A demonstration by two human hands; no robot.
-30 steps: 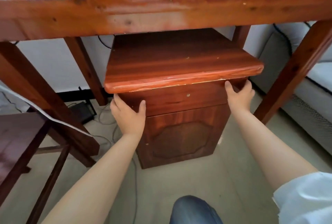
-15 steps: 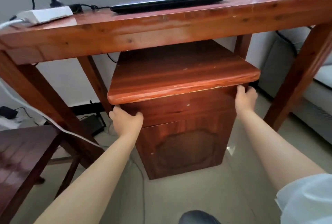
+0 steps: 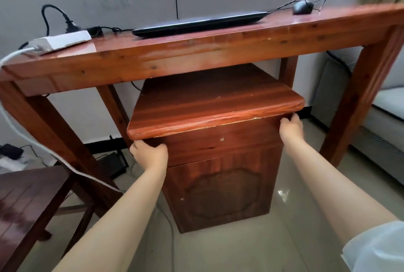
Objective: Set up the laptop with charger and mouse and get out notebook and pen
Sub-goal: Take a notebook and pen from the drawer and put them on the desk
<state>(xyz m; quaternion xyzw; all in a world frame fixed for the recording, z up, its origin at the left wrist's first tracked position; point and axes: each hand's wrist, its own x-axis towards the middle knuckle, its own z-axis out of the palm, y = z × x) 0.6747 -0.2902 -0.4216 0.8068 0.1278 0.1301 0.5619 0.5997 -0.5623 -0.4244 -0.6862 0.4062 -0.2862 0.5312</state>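
A closed black laptop (image 3: 199,22) lies on the red wooden desk (image 3: 196,52). A black mouse (image 3: 302,7) sits to its right, its cable looping behind. The charger lead (image 3: 102,29) runs from the laptop's left to a white power strip (image 3: 62,39). Under the desk stands a wooden cabinet (image 3: 220,186) with an overhanging top. My left hand (image 3: 150,154) grips under the top's front left corner beside the drawer front (image 3: 218,145). My right hand (image 3: 291,128) grips under the front right corner. No notebook or pen is visible.
A dark wooden chair (image 3: 24,204) stands at the left. A white cable (image 3: 32,140) hangs from the power strip across the desk leg. A router and cables lie on the floor at the back left. A grey sofa (image 3: 380,123) is at the right.
My head has risen, so the desk top, laptop and mouse show more fully. Both hands have curled from flat on the cabinet front to gripping under the cabinet top's corners.
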